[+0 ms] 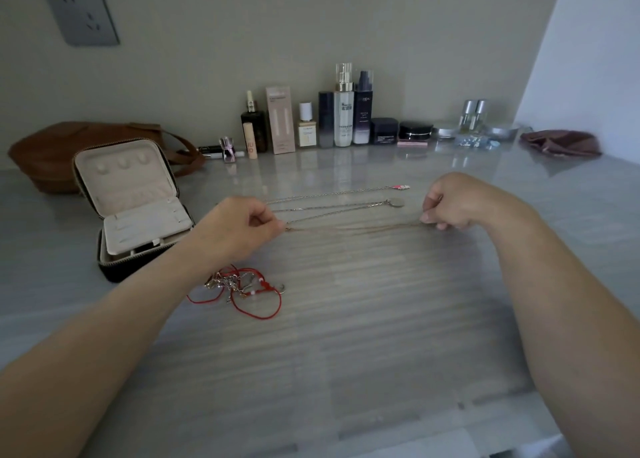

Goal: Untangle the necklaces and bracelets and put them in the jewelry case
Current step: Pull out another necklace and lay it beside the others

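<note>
A thin gold necklace (353, 229) is stretched flat across the tabletop between my two hands. My left hand (239, 227) pinches its left end, and my right hand (453, 203) pinches its right end. Just beyond it lie a silver necklace with a round pendant (396, 202) and a chain with a pink charm (401, 187), both laid out straight. A tangle of red cord bracelets and silver chains (242, 289) sits near my left forearm. The jewelry case (135, 211) stands open at the left, its beige lining showing.
A brown leather bag (52, 149) lies behind the case. Several cosmetic bottles and jars (343, 118) line the back wall. A dark red pouch (561, 142) rests at the far right. The grey tabletop (346, 336) stretches toward me.
</note>
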Tool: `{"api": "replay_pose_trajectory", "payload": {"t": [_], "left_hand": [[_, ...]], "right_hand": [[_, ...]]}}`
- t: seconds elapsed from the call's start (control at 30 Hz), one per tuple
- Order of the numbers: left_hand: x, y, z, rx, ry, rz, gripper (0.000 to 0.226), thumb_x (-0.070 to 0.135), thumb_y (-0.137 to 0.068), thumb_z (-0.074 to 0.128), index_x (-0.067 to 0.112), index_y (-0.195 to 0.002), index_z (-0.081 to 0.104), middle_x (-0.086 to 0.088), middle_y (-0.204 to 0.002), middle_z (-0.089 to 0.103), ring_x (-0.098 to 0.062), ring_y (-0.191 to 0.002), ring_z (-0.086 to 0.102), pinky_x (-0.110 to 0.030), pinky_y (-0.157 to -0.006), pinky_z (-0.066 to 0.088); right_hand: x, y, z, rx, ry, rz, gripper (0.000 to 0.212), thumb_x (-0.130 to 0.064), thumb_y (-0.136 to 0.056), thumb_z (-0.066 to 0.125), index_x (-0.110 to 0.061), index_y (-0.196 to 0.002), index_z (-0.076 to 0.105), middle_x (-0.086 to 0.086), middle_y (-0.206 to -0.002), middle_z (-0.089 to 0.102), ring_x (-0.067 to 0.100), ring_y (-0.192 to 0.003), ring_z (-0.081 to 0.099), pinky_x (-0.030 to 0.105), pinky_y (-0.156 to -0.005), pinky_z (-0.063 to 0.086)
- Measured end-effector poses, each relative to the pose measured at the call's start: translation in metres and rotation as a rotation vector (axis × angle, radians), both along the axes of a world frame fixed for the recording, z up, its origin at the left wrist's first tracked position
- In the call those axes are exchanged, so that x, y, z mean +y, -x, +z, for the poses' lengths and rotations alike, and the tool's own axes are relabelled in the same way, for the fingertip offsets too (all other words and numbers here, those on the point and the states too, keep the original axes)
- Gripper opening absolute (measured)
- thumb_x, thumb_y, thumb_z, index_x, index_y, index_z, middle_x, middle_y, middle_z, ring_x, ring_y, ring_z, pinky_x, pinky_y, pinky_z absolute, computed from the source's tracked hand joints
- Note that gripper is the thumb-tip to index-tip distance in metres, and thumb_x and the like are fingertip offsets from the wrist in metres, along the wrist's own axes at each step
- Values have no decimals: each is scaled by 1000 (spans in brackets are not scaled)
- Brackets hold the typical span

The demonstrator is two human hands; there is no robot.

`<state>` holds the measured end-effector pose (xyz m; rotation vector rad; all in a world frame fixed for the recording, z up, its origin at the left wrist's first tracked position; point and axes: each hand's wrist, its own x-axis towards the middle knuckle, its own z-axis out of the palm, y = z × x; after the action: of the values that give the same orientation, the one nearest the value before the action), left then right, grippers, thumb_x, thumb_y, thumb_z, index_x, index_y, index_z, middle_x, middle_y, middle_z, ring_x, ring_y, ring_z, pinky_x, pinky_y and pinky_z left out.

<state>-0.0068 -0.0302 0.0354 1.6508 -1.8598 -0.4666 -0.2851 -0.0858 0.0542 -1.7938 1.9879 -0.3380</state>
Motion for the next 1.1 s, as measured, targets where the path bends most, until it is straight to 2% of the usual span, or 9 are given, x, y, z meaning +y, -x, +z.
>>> {"api": "replay_pose_trajectory", "payload": {"t": [0.07, 0.2, 0.33, 0.43, 0.6, 0.73, 0.9, 1.03, 1.1], "left_hand": [[0, -3, 0, -46, -6, -4, 14, 29, -83, 65, 19, -72, 67, -7, -75, 67, -14, -66, 54, -28, -65, 44], [3, -3, 0, -117, -48, -49, 13, 26, -85, 64, 15, -80, 69, 9, -73, 61, -5, -67, 53, -15, -61, 40], [1, -5, -2, -150, -20, -5, 15, 27, -85, 63, 14, -83, 70, 7, -75, 62, -8, -69, 54, -24, -67, 42], [0, -8, -3, -130, -9, 51, 12, 28, -84, 64, 18, -79, 69, 5, -75, 63, -13, -70, 55, -27, -69, 43], [3, -7, -3, -223, -38, 1, 9, 28, -82, 66, 20, -85, 69, 10, -78, 61, -10, -77, 57, -26, -74, 44], [7, -3, -3, -275, -9, 19, 16, 34, -81, 66, 22, -92, 67, 11, -84, 60, -9, -78, 55, -25, -73, 42], [13, 6, 21, -150, -20, -80, 14, 30, -83, 64, 20, -91, 68, 12, -82, 60, 2, -69, 51, -14, -61, 40], [9, 20, 42, -153, -12, -141, 16, 28, -86, 62, 18, -96, 69, 11, -82, 62, -3, -74, 55, -19, -72, 45], [6, 30, 50, -4, 42, -144, 20, 25, -88, 59, 15, -103, 68, 2, -94, 67, -7, -83, 59, -18, -74, 46]], "right_hand": [[-2, 5, 2, -63, 29, -26, 19, -7, -87, 60, -12, -70, 53, 3, -56, 59, 12, -53, 53, 21, -49, 38], [0, 13, 6, -139, 50, -48, 19, -5, -86, 60, -12, -71, 52, -5, -31, 53, 1, -27, 47, 9, -32, 35], [2, 16, 7, -200, 106, -49, 20, -3, -86, 58, -13, -69, 54, 5, -57, 58, 10, -50, 51, 20, -47, 39], [2, 15, 9, -271, 154, -64, 7, -6, -88, 57, -9, -84, 62, 6, -66, 56, 10, -58, 48, 21, -51, 39], [-2, 14, 8, -421, 317, -1, 19, -9, -91, 54, -10, -107, 65, 0, -68, 55, 7, -57, 46, 10, -44, 41], [-2, 11, 11, -490, 466, 74, 16, -9, -85, 63, -9, -100, 66, -2, -69, 60, -3, -43, 51, 6, -45, 42], [7, -10, 33, -579, 499, 204, 8, -11, -83, 65, -13, -91, 68, -7, -60, 65, -5, -44, 53, 7, -48, 44], [15, -40, 56, -495, 484, 350, 12, -5, -84, 63, -13, -92, 68, -9, -49, 63, -5, -45, 57, 7, -52, 48], [19, -56, 66, -448, 474, 415, 14, -3, -85, 61, -11, -94, 67, -6, -55, 63, -5, -45, 57, 8, -55, 49]]}}
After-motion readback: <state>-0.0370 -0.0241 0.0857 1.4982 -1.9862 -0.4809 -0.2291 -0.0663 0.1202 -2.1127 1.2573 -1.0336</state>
